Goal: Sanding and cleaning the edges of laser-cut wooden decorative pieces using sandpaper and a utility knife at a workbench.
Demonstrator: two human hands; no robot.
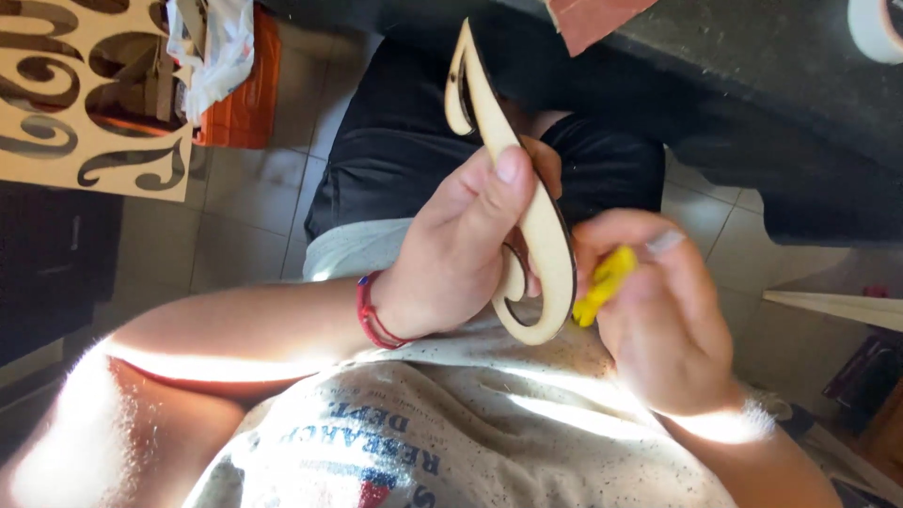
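Note:
My left hand grips a thin, laser-cut wooden scroll piece by its middle, thumb pressed on its pale face. The piece curls at both ends and has dark burnt edges. It stands nearly upright over my lap. My right hand pinches a small yellow object, which touches the lower right edge of the wooden piece. A red cord bracelet circles my left wrist.
A wooden sheet with curled cut-outs lies at the upper left beside an orange box with a white bag on it. A dark table fills the upper right, with a tape roll at its corner. Tiled floor lies below.

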